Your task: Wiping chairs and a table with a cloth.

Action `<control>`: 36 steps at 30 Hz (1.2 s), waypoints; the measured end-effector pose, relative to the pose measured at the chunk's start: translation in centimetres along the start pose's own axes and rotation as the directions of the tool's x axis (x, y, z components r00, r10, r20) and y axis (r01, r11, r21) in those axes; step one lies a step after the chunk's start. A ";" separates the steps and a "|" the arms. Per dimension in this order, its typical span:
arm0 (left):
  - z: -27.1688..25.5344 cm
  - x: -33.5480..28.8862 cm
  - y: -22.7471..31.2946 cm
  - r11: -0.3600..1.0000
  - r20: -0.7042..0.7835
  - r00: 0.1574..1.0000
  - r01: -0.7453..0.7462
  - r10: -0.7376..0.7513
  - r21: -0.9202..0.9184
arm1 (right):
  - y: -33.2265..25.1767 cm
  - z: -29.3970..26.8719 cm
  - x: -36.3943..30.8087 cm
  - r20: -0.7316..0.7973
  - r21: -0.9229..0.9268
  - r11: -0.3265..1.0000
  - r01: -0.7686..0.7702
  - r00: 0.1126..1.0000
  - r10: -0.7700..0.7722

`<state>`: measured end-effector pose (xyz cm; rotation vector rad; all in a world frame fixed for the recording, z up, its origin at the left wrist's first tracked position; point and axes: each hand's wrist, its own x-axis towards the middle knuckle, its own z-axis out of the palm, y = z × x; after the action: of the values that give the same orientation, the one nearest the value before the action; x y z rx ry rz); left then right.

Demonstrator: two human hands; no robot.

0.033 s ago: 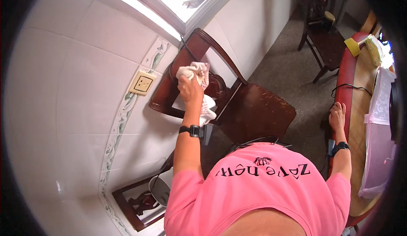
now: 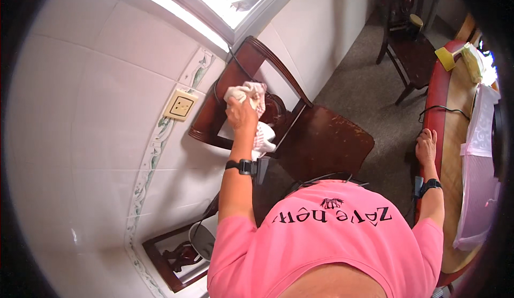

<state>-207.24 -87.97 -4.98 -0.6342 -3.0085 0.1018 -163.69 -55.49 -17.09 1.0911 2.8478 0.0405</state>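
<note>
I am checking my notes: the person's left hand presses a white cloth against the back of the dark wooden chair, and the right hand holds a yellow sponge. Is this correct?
Not quite. The head view shows the right hand holding nothing; it rests on the red edge of the table. The rest stands: the left hand presses the white cloth against the back of the dark wooden chair.

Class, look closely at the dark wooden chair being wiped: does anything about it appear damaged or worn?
Yes. The chair seat shows pale scuffs and scratches near its far edge, where the dark finish has worn. The left hand presses a cloth against the backrest.
</note>
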 end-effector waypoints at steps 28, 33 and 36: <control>5.8 7.2 7.7 0.947 0.111 0.986 -0.085 0.125 -0.309 | -0.3 -0.7 0.1 -0.078 0.073 0.997 0.040 0.996 -0.034; 16.7 -4.0 6.5 0.784 0.685 0.427 -0.505 0.590 -0.360 | -0.2 -0.3 0.0 -0.069 0.038 0.999 0.024 0.997 -0.021; 17.8 -8.1 6.7 0.864 0.726 0.480 -0.365 0.493 -0.346 | -0.1 -0.7 -0.3 -0.032 0.034 0.999 0.007 0.999 -0.005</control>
<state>-198.51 -86.06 -23.59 -1.8243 -3.5840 0.2564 -163.59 -55.70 -16.38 1.0980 2.8900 0.0085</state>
